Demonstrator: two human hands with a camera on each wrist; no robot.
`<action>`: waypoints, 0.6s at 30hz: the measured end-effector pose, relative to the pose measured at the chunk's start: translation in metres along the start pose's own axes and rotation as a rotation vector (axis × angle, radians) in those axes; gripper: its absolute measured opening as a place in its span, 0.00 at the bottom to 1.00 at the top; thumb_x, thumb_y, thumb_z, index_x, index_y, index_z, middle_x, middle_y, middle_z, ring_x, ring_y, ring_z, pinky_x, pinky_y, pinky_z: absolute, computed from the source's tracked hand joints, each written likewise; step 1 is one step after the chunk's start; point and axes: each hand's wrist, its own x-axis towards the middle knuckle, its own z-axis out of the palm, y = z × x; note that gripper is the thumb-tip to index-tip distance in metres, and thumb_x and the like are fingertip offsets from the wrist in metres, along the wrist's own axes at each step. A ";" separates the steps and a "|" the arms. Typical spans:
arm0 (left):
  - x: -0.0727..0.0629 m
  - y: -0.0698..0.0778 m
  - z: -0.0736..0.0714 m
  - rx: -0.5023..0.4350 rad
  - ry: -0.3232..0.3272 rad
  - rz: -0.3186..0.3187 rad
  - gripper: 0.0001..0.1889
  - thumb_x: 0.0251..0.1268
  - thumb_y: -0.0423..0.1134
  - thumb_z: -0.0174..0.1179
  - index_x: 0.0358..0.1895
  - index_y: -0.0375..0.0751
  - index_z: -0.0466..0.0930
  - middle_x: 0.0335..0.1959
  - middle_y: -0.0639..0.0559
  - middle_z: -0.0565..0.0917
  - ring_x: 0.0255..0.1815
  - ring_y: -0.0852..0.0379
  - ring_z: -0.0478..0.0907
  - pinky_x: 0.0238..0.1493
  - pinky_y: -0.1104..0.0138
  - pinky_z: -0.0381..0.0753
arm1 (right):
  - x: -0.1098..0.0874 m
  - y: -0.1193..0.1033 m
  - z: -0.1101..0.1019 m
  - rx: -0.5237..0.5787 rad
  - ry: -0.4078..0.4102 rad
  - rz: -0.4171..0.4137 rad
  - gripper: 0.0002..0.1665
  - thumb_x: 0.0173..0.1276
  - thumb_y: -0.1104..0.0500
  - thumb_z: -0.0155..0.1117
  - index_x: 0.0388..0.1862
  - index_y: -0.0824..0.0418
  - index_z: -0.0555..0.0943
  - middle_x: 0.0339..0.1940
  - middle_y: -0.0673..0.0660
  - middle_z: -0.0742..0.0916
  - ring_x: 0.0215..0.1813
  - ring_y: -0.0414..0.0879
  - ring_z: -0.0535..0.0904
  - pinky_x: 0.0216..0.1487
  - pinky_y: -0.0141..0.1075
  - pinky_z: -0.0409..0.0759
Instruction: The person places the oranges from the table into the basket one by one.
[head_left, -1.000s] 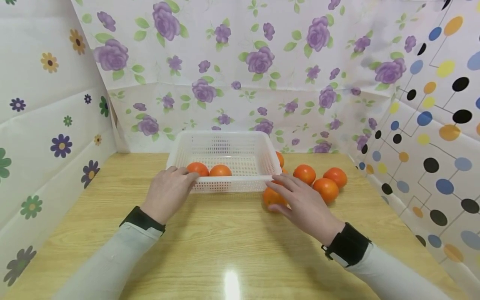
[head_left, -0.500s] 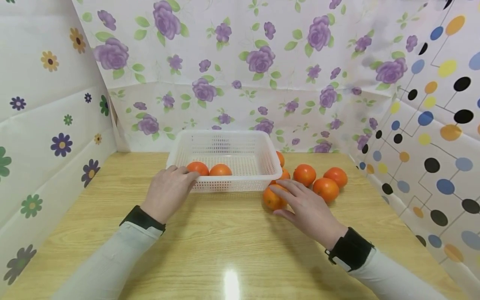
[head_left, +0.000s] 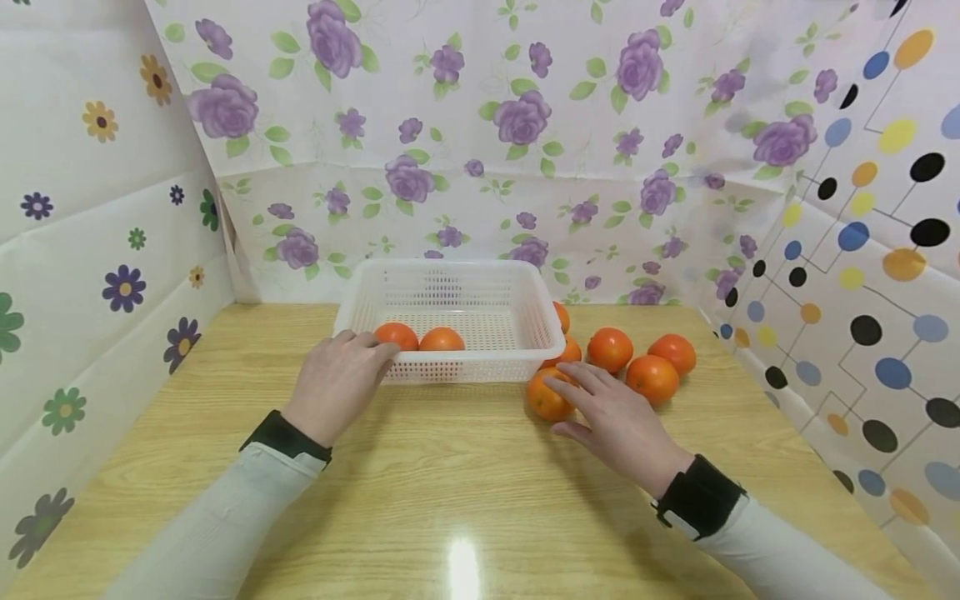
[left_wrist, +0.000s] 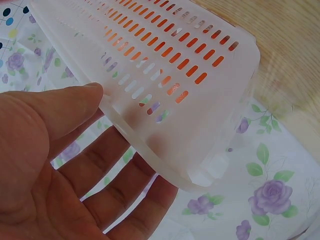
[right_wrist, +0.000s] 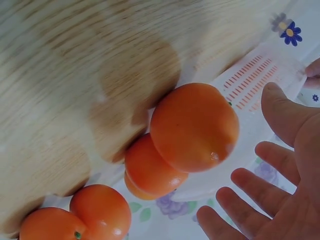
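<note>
Here, the right hand (head_left: 618,423) is free, its fingers spread beside the nearest orange fruit (head_left: 546,400).
From where I stand, that fruit sits on the wooden table (head_left: 420,508) just left of the palm, off the near right corner of the white basket (head_left: 457,369); the fingers partly cover it from above, yet the right wrist view shows a gap between it and the hand. The left hand (head_left: 337,387) grips the basket's rim at the near left corner, thumb on one side, fingers on the other. Two fruits (head_left: 442,339) lie inside, close to the front wall.
</note>
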 end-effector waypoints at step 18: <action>0.000 0.000 -0.001 0.002 0.002 0.009 0.13 0.67 0.35 0.80 0.52 0.44 0.93 0.43 0.43 0.92 0.35 0.43 0.84 0.37 0.53 0.86 | 0.006 0.003 0.008 0.023 -0.066 0.046 0.45 0.65 0.49 0.87 0.79 0.49 0.80 0.79 0.58 0.79 0.79 0.60 0.74 0.67 0.61 0.83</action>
